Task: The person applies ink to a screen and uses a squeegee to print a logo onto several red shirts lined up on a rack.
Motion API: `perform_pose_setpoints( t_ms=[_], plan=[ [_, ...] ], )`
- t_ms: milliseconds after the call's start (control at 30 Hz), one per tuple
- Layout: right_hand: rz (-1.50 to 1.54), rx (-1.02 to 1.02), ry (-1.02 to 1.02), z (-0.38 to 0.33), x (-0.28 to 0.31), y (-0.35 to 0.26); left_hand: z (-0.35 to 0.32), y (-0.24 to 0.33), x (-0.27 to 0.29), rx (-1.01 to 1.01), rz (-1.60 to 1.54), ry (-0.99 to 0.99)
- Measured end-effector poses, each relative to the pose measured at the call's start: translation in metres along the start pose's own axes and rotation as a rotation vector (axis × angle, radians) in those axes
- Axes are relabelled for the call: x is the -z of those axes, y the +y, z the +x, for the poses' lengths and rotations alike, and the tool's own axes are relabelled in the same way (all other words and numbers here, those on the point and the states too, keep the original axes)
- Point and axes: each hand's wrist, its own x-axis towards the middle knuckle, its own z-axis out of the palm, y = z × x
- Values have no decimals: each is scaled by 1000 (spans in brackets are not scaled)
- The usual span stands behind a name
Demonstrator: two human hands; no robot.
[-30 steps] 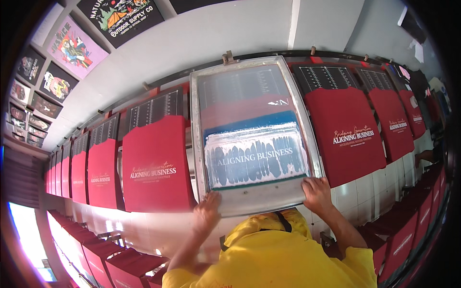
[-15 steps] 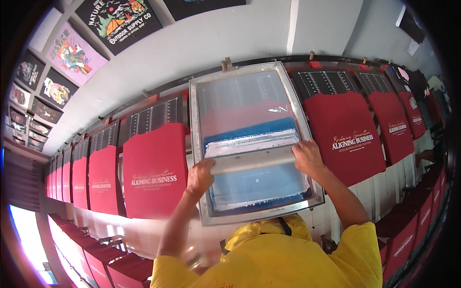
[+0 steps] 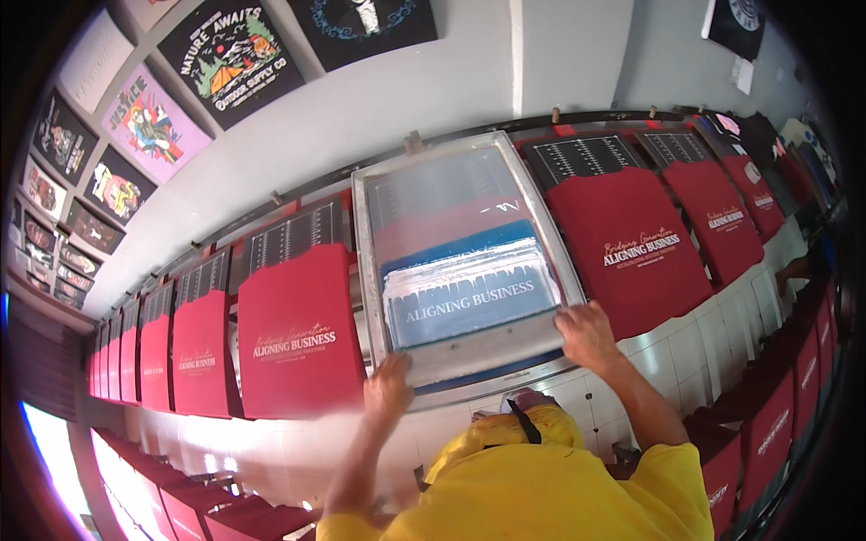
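A wide, pale squeegee (image 3: 478,344) lies across the near part of a screen-printing frame (image 3: 363,236), gripped at its two ends. My left hand (image 3: 388,386) is closed round its left end and my right hand (image 3: 586,335) round its right end. Beyond the blade, a thick band of white ink (image 3: 469,269) runs across the mesh, with ragged drips on its near side. Pale lettering (image 3: 469,302) shows in the mesh between ink and squeegee. A red shirt is seen dimly through the mesh; the squeegee's lower edge is hidden.
Printed red shirts on black boards flank the frame: one at left (image 3: 293,316), one at right (image 3: 631,243), several more beyond. A rail (image 3: 307,185) runs along the back. Another row of red shirts (image 3: 785,424) stands at lower right. Printed shirts (image 3: 233,63) hang on the wall.
Both my hands have drawn the squeegee toward me, from mid-screen to near its front end. Lettering now shows in the mesh behind the blade. The view has shifted slightly.
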Motion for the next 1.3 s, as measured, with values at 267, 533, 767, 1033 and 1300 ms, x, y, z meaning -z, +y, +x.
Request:
perform_pose_setpoints(
  t_ms=[267,533,767,1033,1300],
  plan=[
    [48,-4,-114,-61,-31,-16,-61,9,-49,5,66,9],
    [191,-67,-184,-77,-11,-22,-68,34,-29,-62,-4,-95],
    [302,-619,271,-52,-57,25,-55,-58,-58,314,-19,-20],
    [548,-906,344,-40,-103,41,-55,-116,-98,665,-521,222],
    [509,-928,185,-41,-85,50,-63,-111,-92,616,-583,308]
  ],
)
